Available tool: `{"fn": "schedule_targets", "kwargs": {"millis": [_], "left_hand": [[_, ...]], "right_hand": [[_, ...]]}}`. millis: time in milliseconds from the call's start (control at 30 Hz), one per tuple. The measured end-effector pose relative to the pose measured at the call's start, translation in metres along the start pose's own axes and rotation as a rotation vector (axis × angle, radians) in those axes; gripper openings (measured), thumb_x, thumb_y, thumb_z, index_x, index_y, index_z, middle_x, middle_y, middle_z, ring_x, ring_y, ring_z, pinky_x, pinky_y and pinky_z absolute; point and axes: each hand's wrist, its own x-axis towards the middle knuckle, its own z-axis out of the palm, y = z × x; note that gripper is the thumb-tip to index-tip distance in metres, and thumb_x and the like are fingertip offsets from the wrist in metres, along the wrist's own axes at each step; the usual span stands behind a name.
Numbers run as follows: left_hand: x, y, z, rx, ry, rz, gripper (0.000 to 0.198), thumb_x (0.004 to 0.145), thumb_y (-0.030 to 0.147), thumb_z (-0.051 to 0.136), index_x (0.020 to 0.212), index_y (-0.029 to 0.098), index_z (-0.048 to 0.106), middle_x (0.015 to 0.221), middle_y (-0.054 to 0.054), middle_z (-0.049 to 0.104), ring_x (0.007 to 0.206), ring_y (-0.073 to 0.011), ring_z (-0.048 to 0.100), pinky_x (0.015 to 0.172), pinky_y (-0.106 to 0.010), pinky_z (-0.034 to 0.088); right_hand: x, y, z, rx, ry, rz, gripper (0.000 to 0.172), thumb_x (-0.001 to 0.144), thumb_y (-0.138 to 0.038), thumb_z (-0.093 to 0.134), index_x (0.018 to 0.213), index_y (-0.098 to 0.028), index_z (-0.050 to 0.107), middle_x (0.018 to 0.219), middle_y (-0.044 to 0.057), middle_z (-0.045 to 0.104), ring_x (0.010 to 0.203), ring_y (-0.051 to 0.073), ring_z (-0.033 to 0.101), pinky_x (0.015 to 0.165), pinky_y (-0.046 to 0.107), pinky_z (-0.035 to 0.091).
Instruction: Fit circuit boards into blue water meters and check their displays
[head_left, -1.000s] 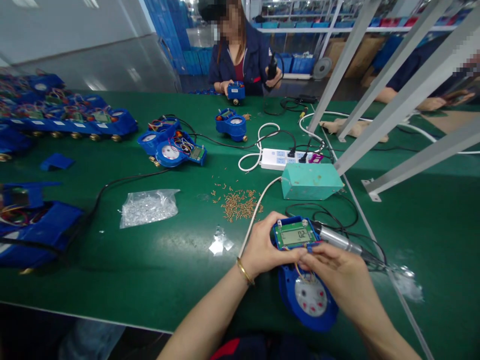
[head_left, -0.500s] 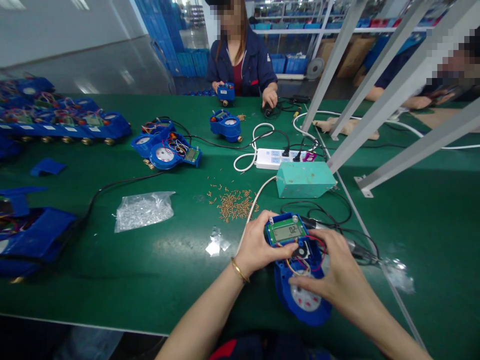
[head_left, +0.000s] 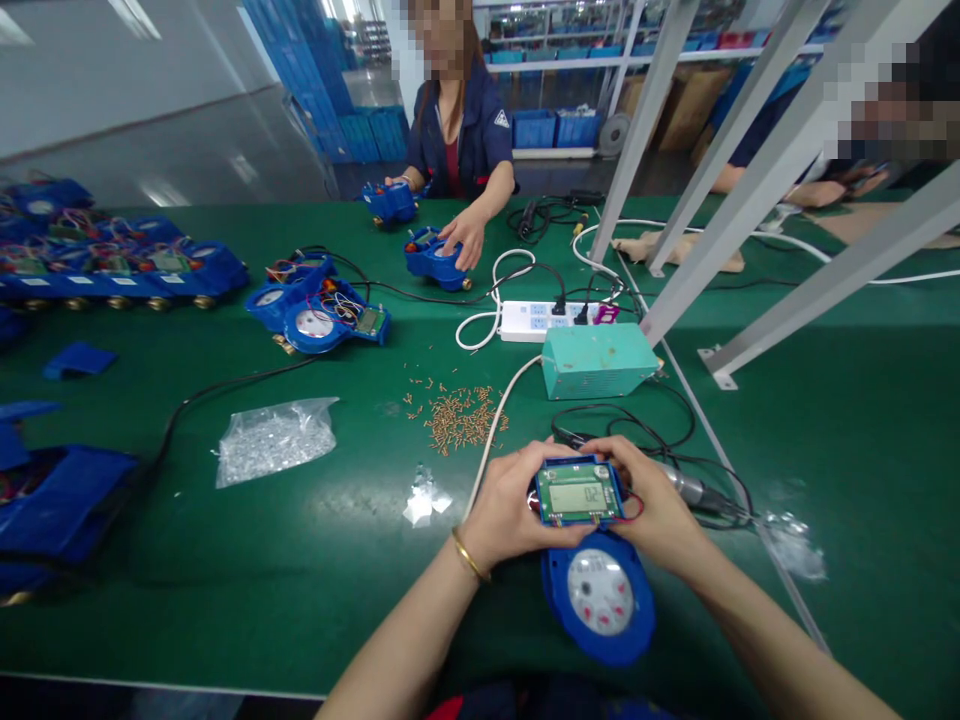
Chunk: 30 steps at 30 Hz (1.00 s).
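Observation:
A blue water meter [head_left: 555,600] stands in front of me with its round white dial [head_left: 600,592] facing up. Above the dial is its display module [head_left: 577,497], a green circuit board with a lit grey screen in a blue frame. My left hand [head_left: 506,505] grips the module's left side, thumb along the lower edge. On the opposite side my right hand [head_left: 651,500] is closed around the module, a red wire looping out beside its fingers. The wires and the cavity under the module are hidden. Behind my right hand lies a silver-and-black electric screwdriver [head_left: 694,490].
Small brass screws [head_left: 461,420] lie loose beside a clear bag [head_left: 277,440] of small parts. A turquoise box [head_left: 600,362] and white power strip [head_left: 517,320] stand ahead, near grey metal posts [head_left: 720,365]. More meters [head_left: 322,320] sit left; a co-worker's hand [head_left: 466,238] touches another.
The display module has come down over the wiring, and my right hand has shifted from the dial to its side. Across the table, the co-worker's hand has moved from the cables to a meter.

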Motion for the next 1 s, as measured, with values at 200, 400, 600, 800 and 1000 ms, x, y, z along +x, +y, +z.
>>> {"fn": "schedule_targets", "kwargs": {"millis": [200,400,600,800,1000], "left_hand": [[-0.003,-0.002,0.002,0.014,-0.008,0.046,0.059,0.066,0.035,0.082,0.118,0.021,0.057,0.115,-0.006,0.072,0.107,-0.0212,0.069,0.109,-0.037,0.048],[-0.003,0.003,0.0,0.062,0.013,0.029,0.058,0.065,0.032,0.083,0.115,0.019,0.059,0.114,-0.007,0.073,0.109,-0.0228,0.069,0.109,-0.04,0.048],[-0.001,0.003,0.001,0.05,0.016,0.033,0.056,0.066,0.033,0.082,0.116,0.02,0.058,0.114,-0.007,0.073,0.105,-0.0218,0.071,0.111,-0.043,0.047],[-0.002,0.001,0.002,0.05,0.016,0.053,0.059,0.066,0.032,0.083,0.117,0.019,0.057,0.116,-0.008,0.072,0.106,-0.0208,0.07,0.113,-0.043,0.045],[-0.002,0.001,0.003,0.043,0.034,0.061,0.06,0.065,0.031,0.084,0.117,0.019,0.057,0.114,-0.007,0.073,0.103,-0.0198,0.071,0.114,-0.042,0.044]], "right_hand": [[0.001,-0.006,-0.005,-0.073,0.008,0.016,0.033,0.063,-0.01,0.057,0.094,-0.019,0.06,0.093,0.004,0.058,0.088,0.022,0.057,0.075,0.033,0.045],[-0.023,-0.024,-0.059,-0.212,-0.009,-0.059,0.066,0.07,-0.033,0.08,0.131,-0.03,0.054,0.13,0.006,0.054,0.098,0.022,0.06,0.081,0.032,0.049],[-0.043,-0.039,-0.056,-0.144,-0.058,0.047,0.022,0.087,-0.039,0.065,0.103,-0.024,0.066,0.067,-0.001,0.061,0.053,0.013,0.053,0.054,0.026,0.045],[-0.024,-0.041,-0.055,0.045,-0.382,0.219,0.031,0.095,-0.045,0.049,0.08,-0.02,0.06,0.066,0.0,0.06,0.06,0.014,0.056,0.054,0.024,0.042],[-0.008,-0.044,-0.061,-0.084,-0.31,-0.023,0.023,0.098,-0.033,0.05,0.081,-0.021,0.058,0.08,0.0,0.058,0.073,0.013,0.054,0.067,0.025,0.041]]}}
